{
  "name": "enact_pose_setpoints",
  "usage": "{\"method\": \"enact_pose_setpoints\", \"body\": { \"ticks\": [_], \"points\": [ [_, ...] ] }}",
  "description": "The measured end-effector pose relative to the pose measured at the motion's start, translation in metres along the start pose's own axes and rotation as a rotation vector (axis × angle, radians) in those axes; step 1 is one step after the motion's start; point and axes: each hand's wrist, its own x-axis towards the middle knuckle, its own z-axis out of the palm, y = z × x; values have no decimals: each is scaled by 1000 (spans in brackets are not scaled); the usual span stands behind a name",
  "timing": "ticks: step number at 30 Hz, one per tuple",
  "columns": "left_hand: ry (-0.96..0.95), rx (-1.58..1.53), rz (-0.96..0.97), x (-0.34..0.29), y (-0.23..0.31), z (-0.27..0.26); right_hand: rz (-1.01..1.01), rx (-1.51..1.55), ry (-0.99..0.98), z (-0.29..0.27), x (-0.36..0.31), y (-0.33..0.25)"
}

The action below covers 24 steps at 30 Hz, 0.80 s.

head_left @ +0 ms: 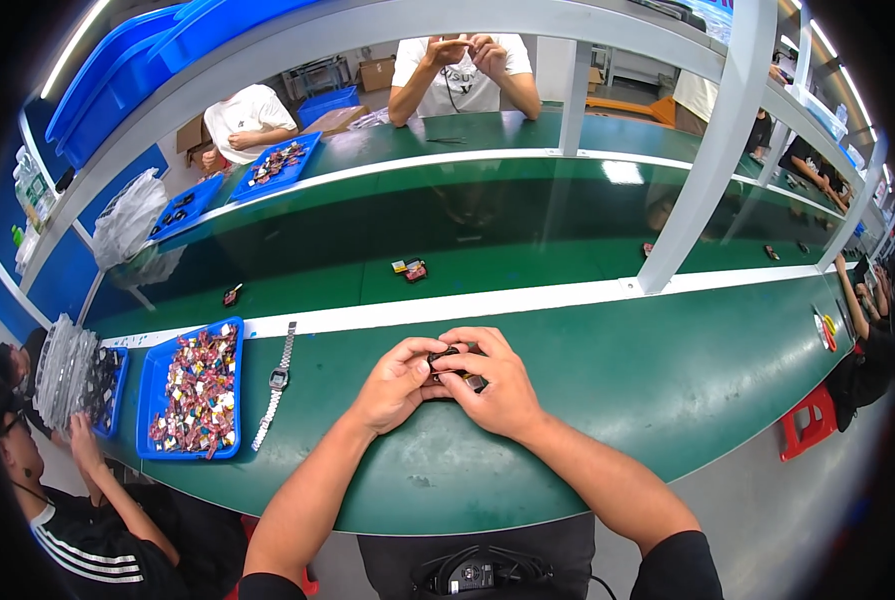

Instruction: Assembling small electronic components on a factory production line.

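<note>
Both my hands meet over the green table in front of me, around a small black part (443,357) mostly covered by my fingers. My left hand (395,388) pinches it from the left with thumb and fingertips. From the right, my right hand (499,390) curls over it, thumb pressed against it. A dark and yellowish bit (475,382) shows below the right fingers; whether it belongs to the same part I cannot tell. To the left lie a silver metal wristwatch (279,379) and a blue tray (149,405) heaped with small red, white and yellow parts (199,385).
Beyond a white rail (367,317) runs a green belt (527,250) with a few small parts (410,269) on it. A white post (702,170) rises at the right. Co-workers sit across and at the left. A red stool (809,422) stands at the right.
</note>
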Motion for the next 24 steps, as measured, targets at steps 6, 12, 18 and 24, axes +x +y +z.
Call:
{"method": "enact_pose_setpoints", "body": {
  "ticks": [6,12,18,24],
  "points": [
    [37,19,14,-4,-3,0,-7,8,2,1,-1,-4],
    [-7,-21,43,-5,-4,-5,-124,-51,-38,-8,3,-11],
    [-23,-27,63,-2,-5,-1,-47,-3,-29,-7,1,-7],
    [-7,-9,85,-2,-7,-2,-2,43,-78,-8,4,-9]
  ]
}}
